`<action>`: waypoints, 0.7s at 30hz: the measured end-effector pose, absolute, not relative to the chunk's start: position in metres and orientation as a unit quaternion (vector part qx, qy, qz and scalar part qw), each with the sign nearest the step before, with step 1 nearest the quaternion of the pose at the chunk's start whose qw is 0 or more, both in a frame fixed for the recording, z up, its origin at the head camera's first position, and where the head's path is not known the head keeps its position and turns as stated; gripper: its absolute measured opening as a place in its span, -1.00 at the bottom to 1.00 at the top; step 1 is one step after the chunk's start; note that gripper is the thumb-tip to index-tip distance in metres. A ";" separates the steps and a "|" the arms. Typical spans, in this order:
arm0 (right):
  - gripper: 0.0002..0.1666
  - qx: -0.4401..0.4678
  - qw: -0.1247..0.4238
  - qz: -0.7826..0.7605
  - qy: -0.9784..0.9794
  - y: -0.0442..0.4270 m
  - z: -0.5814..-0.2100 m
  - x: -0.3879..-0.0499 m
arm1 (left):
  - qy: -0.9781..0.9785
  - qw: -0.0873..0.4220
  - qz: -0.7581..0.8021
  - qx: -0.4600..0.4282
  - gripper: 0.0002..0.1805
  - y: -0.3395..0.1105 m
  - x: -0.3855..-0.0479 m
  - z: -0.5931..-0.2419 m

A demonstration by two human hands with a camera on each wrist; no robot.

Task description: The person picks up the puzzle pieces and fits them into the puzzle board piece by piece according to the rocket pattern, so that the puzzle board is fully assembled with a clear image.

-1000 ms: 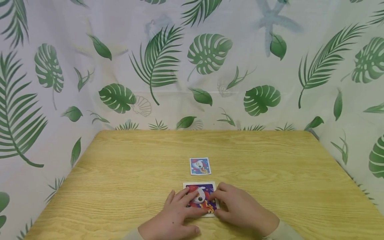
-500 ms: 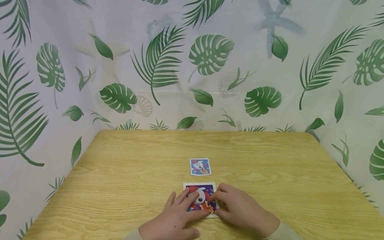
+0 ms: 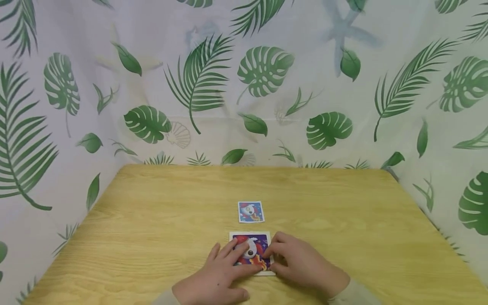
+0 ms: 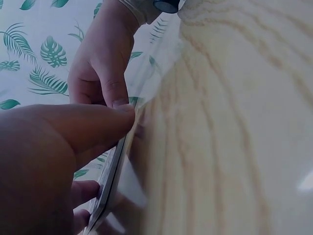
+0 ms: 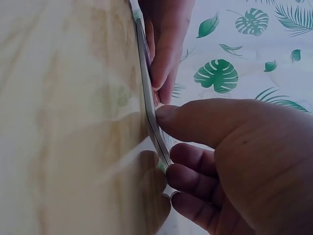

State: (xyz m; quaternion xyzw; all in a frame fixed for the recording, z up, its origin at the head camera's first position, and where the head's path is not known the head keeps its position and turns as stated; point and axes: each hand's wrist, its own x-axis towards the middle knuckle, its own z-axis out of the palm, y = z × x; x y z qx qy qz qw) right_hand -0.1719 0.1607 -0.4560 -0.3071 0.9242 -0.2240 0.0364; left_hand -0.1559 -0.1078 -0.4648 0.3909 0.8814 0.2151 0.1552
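Note:
A square picture board (image 3: 250, 239) with a white border lies on the wooden table. It shows a white cartoon figure with one dark eye, red parts and yellow-orange flames on purple. My left hand (image 3: 215, 273) rests on it from the left, fingers spread over the picture, thumb near the front. At the right edge, my right hand (image 3: 299, 260) has bent fingers and thumb gripping the board's side and lower right corner. In the right wrist view, the right thumb (image 5: 205, 120) touches the board's thin edge (image 5: 146, 90). Fingers cover part of the picture.
Behind the board lies a smaller card (image 3: 250, 212) with a similar picture on light blue. The wooden table (image 3: 152, 212) reaches back to a white leaf-print curtain (image 3: 213, 140), which also hangs along both sides.
Both hands keep nearly the same place on the board. The whole view has shifted slightly, so board and card appear a little further left.

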 end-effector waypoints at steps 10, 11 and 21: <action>-0.79 -0.320 0.043 -0.241 0.915 0.153 -0.461 -0.176 | 0.882 0.167 0.247 0.365 -0.29 -0.115 -0.160 -0.471; -0.79 -0.320 0.045 -0.242 0.915 0.153 -0.461 -0.176 | 0.882 0.166 0.252 0.362 -0.28 -0.116 -0.160 -0.471; -0.62 -0.268 0.048 -0.258 0.927 0.166 -0.462 -0.173 | 0.869 0.158 0.330 0.333 -0.31 -0.110 -0.158 -0.475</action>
